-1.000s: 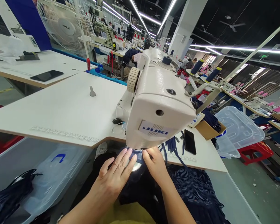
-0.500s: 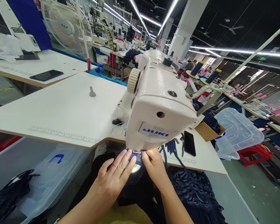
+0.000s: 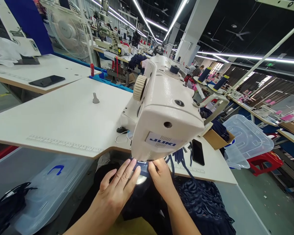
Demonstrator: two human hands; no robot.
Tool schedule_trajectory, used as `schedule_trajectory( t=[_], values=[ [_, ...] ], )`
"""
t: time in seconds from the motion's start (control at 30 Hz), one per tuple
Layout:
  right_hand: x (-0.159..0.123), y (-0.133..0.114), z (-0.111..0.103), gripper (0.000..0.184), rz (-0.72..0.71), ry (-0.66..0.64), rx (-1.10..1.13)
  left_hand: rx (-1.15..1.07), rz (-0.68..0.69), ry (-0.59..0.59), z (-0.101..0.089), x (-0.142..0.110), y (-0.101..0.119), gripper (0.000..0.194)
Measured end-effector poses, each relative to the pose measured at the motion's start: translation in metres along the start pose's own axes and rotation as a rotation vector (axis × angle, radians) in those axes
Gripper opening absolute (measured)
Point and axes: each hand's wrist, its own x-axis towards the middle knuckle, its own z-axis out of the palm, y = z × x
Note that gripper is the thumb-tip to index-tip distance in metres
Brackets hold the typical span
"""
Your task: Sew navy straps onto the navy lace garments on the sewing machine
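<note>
A white sewing machine (image 3: pixel 166 117) stands in front of me, and its head hides the needle area. Under it lies a piece of dark navy fabric (image 3: pixel 143 168). My left hand (image 3: pixel 117 184) rests flat on the fabric's left side with its fingers stretched out. On the right edge, my right hand (image 3: pixel 160 174) pinches the fabric between thumb and fingers, close below the machine head. A pale rounded part (image 3: pixel 141 180) shows beneath the fabric. To the right, a ruffled navy garment (image 3: pixel 203 202) hangs down beside my right forearm.
Navy strips (image 3: pixel 178 156) and a black phone (image 3: pixel 198 152) lie on the white table (image 3: pixel 71 114) right of the machine. A small grey metal piece (image 3: pixel 95 98) lies at left. Clear plastic bins (image 3: pixel 56 189) stand below, and a cardboard box (image 3: pixel 217 137) sits at right.
The view has shifted slightly. Both hands keep nearly the same place on the fabric; no clear movement of the fabric shows.
</note>
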Motion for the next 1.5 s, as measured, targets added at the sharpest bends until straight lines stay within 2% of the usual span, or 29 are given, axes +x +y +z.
schedule_trajectory(
  t=[0.1,0.23,0.3,0.4,0.53,0.6,0.73,0.8,0.87,0.93,1.0,1.1,1.17,1.2,1.27,1.37,1.4,1.5],
  values=[
    [-0.001,0.004,0.002,0.019,0.004,-0.004,0.034,0.001,-0.02,0.02,-0.001,0.0,0.0,0.033],
    [-0.006,0.017,0.009,0.011,0.119,0.033,0.161,-0.006,-0.023,0.035,-0.002,0.001,0.0,0.032],
    [-0.01,0.024,0.01,0.018,0.16,0.045,0.231,-0.018,-0.025,0.043,-0.001,0.001,0.0,0.033],
    [-0.016,0.036,0.008,0.017,0.129,-0.039,0.21,-0.028,-0.016,0.024,0.0,0.001,0.001,0.034],
    [-0.026,0.055,0.004,0.031,0.031,-0.22,0.016,-0.021,-0.008,0.003,0.0,0.003,0.002,0.035],
    [-0.033,0.065,0.002,0.029,0.022,-0.293,-0.03,-0.017,-0.014,0.015,0.0,0.005,0.004,0.034],
    [-0.043,0.076,-0.008,0.019,0.053,-0.312,-0.026,-0.034,-0.034,0.039,-0.004,0.012,0.006,0.033],
    [-0.046,0.071,-0.021,0.018,0.11,-0.295,0.006,-0.093,-0.043,0.041,-0.008,0.012,0.005,0.032],
    [-0.046,0.058,-0.038,0.019,0.12,-0.283,0.048,-0.191,-0.062,0.025,-0.014,0.007,-0.001,0.022],
    [-0.043,0.041,-0.053,0.023,0.048,-0.249,0.123,-0.265,-0.062,0.033,-0.021,0.0,-0.014,0.016],
    [-0.039,0.021,-0.061,0.025,-0.012,-0.206,0.23,-0.238,-0.08,0.099,-0.028,-0.008,-0.033,0.019],
    [-0.028,-0.003,-0.049,0.016,-0.004,-0.126,0.207,-0.01,-0.21,0.206,-0.035,-0.013,-0.062,0.015],
    [-0.02,-0.012,-0.029,0.011,-0.093,-0.07,-0.006,0.122,-0.281,0.18,-0.036,-0.013,-0.074,0.013],
    [-0.017,-0.014,-0.018,0.013,-0.173,-0.05,-0.135,0.154,-0.273,0.152,-0.036,-0.012,-0.075,0.016],
    [-0.012,-0.016,0.001,0.017,-0.323,-0.024,-0.348,0.111,-0.134,0.066,-0.034,-0.01,-0.07,0.027],
    [-0.012,-0.016,0.017,0.023,-0.431,-0.022,-0.473,-0.057,0.283,-0.051,-0.027,-0.003,-0.047,0.041],
    [-0.014,-0.016,0.018,0.024,-0.431,-0.017,-0.475,-0.092,0.367,-0.079,-0.025,-0.001,-0.038,0.042],
    [-0.018,-0.016,0.019,0.023,-0.281,0.08,-0.461,-0.138,0.376,-0.121,-0.017,0.004,-0.018,0.04]
  ],
)
